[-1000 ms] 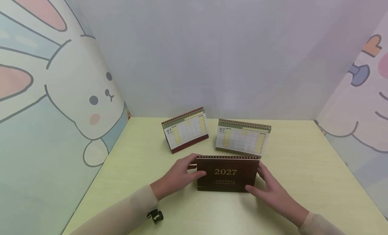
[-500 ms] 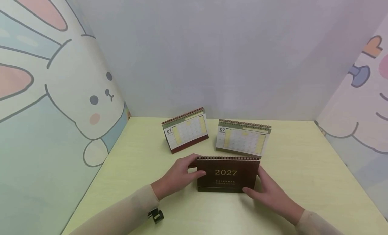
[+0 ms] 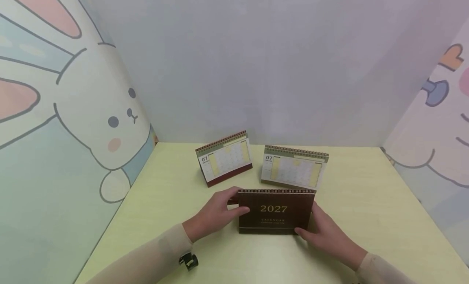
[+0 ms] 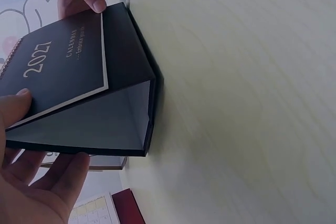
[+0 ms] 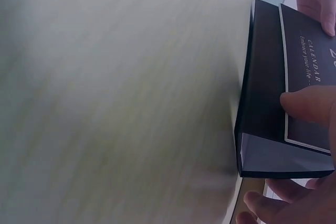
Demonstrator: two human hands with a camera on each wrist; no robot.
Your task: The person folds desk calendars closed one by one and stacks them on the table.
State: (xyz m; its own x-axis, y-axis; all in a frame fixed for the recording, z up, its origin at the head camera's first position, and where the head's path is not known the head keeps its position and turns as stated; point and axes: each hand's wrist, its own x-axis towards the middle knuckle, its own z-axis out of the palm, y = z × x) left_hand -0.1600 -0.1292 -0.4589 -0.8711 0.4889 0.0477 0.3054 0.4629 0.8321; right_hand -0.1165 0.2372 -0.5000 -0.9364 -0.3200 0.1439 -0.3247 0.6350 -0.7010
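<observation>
A dark brown desk calendar (image 3: 272,219) with "2027" in gold on its cover stands tent-like on the table, spiral binding along the top. My left hand (image 3: 216,212) grips its left end, thumb on the cover and fingers behind. At the other end my right hand (image 3: 329,233) holds it, the thumb at the lower right of the cover. In the left wrist view the calendar (image 4: 63,61) shows its hollow side, with left fingers (image 4: 68,182) against the back panel. The right wrist view shows the right thumb (image 5: 307,103) pressed on the cover's lower edge.
Behind stand two more desk calendars open at "07": one with a red base (image 3: 229,159) at the left, angled, and one with an olive-brown base (image 3: 294,168) at the right. A black clip-like object (image 3: 188,260) is by the left sleeve. The pale yellow table (image 3: 377,202) meets printed walls.
My right thumb has slid slightly left and down along the cover's lower edge. The dark calendar's right end has shifted slightly; the left hand and the back calendars stay put.
</observation>
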